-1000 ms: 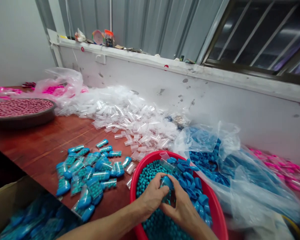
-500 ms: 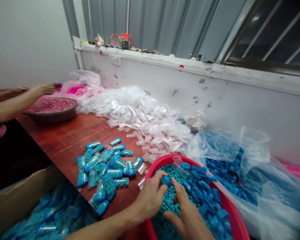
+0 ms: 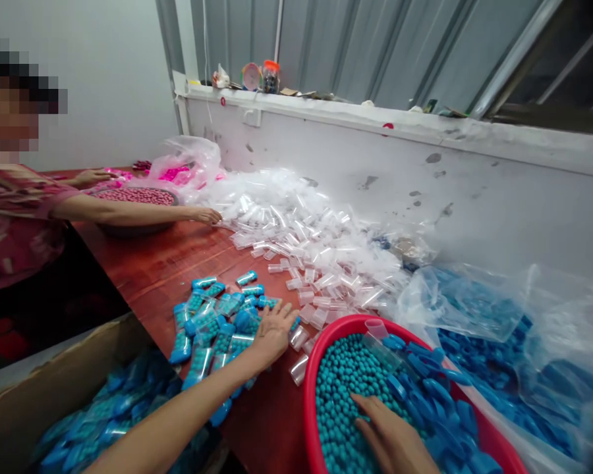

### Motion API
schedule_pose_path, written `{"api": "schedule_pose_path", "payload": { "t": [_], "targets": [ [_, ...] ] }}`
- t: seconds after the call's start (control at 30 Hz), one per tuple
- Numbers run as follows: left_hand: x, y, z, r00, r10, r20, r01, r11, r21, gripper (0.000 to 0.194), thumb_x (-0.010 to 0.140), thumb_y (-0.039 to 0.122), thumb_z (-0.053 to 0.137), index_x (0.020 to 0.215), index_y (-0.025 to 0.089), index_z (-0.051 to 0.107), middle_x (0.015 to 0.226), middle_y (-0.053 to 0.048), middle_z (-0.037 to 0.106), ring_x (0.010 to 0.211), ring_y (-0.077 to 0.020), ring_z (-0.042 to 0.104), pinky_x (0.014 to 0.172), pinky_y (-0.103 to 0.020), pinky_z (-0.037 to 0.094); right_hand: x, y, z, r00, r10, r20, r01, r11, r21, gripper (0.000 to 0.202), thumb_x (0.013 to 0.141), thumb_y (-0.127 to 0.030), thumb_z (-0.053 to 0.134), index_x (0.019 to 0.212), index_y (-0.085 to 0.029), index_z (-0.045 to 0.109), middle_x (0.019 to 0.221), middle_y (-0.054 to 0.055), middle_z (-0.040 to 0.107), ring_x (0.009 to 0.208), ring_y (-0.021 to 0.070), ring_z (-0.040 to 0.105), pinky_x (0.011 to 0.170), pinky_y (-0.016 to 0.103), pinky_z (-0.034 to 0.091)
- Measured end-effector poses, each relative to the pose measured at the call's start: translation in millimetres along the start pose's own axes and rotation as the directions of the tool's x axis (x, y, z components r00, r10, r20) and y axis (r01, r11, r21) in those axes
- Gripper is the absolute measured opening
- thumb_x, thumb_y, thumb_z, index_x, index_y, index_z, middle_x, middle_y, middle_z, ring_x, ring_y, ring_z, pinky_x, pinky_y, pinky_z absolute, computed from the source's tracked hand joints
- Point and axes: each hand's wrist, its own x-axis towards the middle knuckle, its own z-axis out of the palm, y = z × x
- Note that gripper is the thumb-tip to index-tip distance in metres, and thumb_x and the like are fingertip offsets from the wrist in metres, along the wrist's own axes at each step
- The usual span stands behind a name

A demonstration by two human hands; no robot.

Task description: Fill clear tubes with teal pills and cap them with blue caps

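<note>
Our left hand [image 3: 273, 332] spread wide by filled tubes [image 3: 205, 322]; careless sweep could roll some off table [image 3: 269, 421]. Our right hand [image 3: 393, 434] loosely open on beads [image 3: 338, 388] in red tub [image 3: 310, 398]; hasty scoop might spill them.

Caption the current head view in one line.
Left hand spread over bead-filled tubes, right hand at the teal beads in a red tub.

Far left: person in a reddish patterned top and dark cap [image 3: 14, 224], one arm over a dark round basin [image 3: 136, 230] of small pink beads [image 3: 138, 195]. Long white ledge [image 3: 336, 115] below grey corrugated metal panelling [image 3: 326, 46]; on it, an orange-lidded clear jar [image 3: 271, 79] beside a round pink-faced object [image 3: 251, 77] (use unclear). Upper right: dark barred window [image 3: 563, 72].
</note>
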Motion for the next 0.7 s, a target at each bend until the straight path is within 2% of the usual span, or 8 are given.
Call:
{"api": "schedule_pose_path", "payload": {
  "t": [0.1, 0.2, 0.37, 0.53, 0.63, 0.7],
  "targets": [
    [14, -3, 21.4, 0.998, 0.029, 0.049, -0.029, 1.000, 0.001, 0.044, 0.078, 0.013, 0.040, 0.118, 0.027, 0.049, 0.116, -0.006, 0.055, 0.115, -0.0263, 0.038, 0.092, -0.045, 0.031, -2, 7, 4, 0.998, -0.029, 0.048, 0.027, 0.999, 0.028, 0.029, 0.086, -0.029, 0.042, 0.110, -0.022, 0.057, 0.099, 0.007, 0.066, 0.090, 0.0199, 0.063, 0.076, 0.026, 0.052],
    [13, -9, 28.4, 0.998, 0.039, 0.048, -0.041, 0.999, 0.025, 0.044, 0.078, 0.011, 0.039, 0.118, 0.028, 0.048, 0.108, -0.007, 0.058, 0.111, -0.0275, 0.040, 0.091, -0.048, 0.029, -4, 7, 3, 0.998, -0.026, 0.056, 0.024, 0.999, 0.043, 0.028, 0.086, -0.030, 0.042, 0.109, -0.023, 0.057, 0.100, 0.006, 0.066, 0.090, 0.0197, 0.063, 0.076, 0.025, 0.052],
    [-4, -28, 18.3, 0.999, 0.053, 0.002, -0.053, 0.995, 0.086, 0.041, 0.082, 0.010, 0.033, 0.115, 0.027, 0.050, 0.112, -0.008, 0.055, 0.111, -0.0268, 0.039, 0.093, -0.051, 0.024, -3, -1, -1, 0.998, 0.011, 0.059, -0.014, 0.999, 0.052, 0.028, 0.086, -0.029, 0.041, 0.107, -0.023, 0.059, 0.101, 0.006, 0.066, 0.094, 0.0199, 0.061, 0.078, 0.025, 0.051],
    [-20, -54, 4.7, 0.999, -0.003, -0.047, 0.010, 0.989, 0.145, 0.044, 0.080, 0.005, 0.031, 0.114, 0.022, 0.052, 0.120, -0.011, 0.051, 0.120, -0.0279, 0.034, 0.097, -0.053, 0.021, -5, -2, 0, 0.998, 0.031, 0.048, -0.033, 0.999, 0.042, 0.028, 0.085, -0.029, 0.043, 0.107, -0.023, 0.059, 0.101, 0.007, 0.066, 0.093, 0.0211, 0.061, 0.079, 0.028, 0.051],
    [-39, -48, 2.4, 0.989, -0.045, -0.139, 0.064, 0.988, 0.139, 0.040, 0.082, 0.011, 0.031, 0.115, 0.020, 0.052, 0.125, -0.011, 0.049, 0.122, -0.0274, 0.033, 0.099, -0.050, 0.022, -7, 0, 4, 0.998, 0.041, 0.039, -0.043, 0.998, 0.044, 0.029, 0.084, -0.030, 0.044, 0.107, -0.022, 0.059, 0.103, 0.007, 0.066, 0.094, 0.0214, 0.061, 0.081, 0.029, 0.050],
    [-56, -35, 5.1, 0.988, -0.003, -0.156, 0.023, 0.992, 0.127, 0.036, 0.085, 0.019, 0.034, 0.115, 0.020, 0.053, 0.126, -0.010, 0.048, 0.124, -0.0278, 0.031, 0.100, -0.049, 0.022, -7, 1, 5, 0.999, 0.039, 0.037, -0.041, 0.998, 0.052, 0.029, 0.084, -0.030, 0.045, 0.109, -0.022, 0.059, 0.104, 0.007, 0.065, 0.095, 0.0212, 0.061, 0.082, 0.029, 0.049]
  ]
}}
